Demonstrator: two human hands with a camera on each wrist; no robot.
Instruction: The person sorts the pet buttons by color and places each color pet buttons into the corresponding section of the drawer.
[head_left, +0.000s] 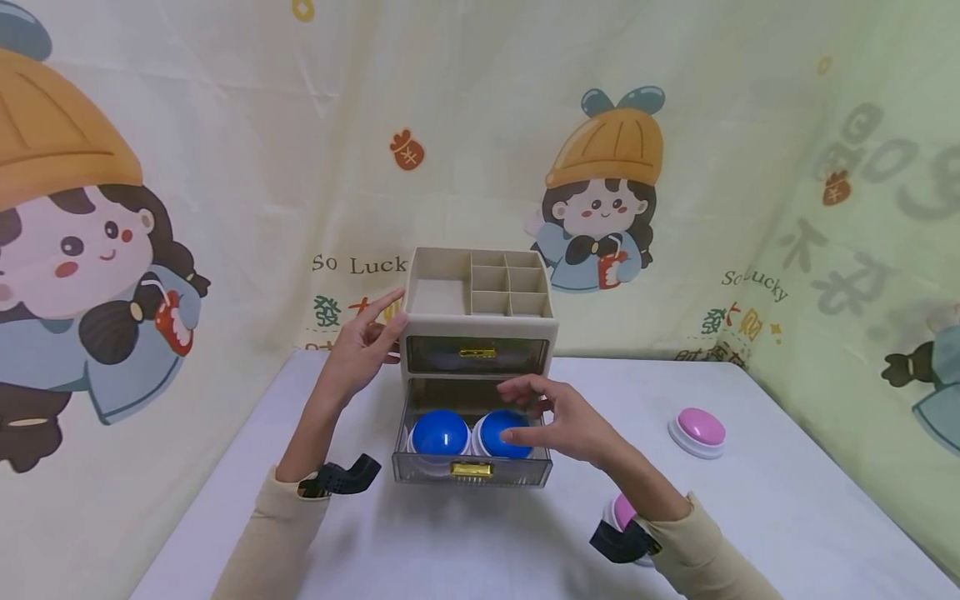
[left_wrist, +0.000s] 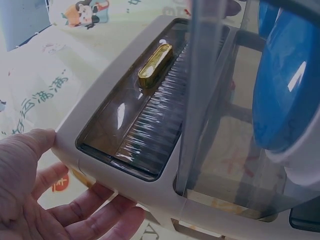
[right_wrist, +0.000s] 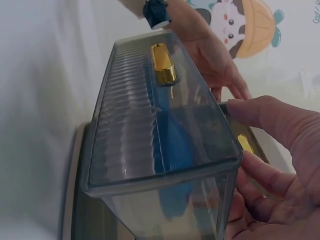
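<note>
A white desktop organizer stands on the table, its lower clear drawer pulled out. Side by side in that drawer sit two blue-topped round push buttons with white bases, a left one and a right one. My left hand rests its fingertips against the organizer's left side, thumb near the front corner. Over the right blue button hovers my right hand, thumb and fingers spread apart. In the right wrist view, the fingers are beside the drawer wall, with nothing visibly pinched.
The organizer's upper drawer is closed, with a gold handle. Its top has several compartments. To the right on the white table lie a pink-topped button and another pink button, partly hidden by the right forearm. Printed cloth hangs behind.
</note>
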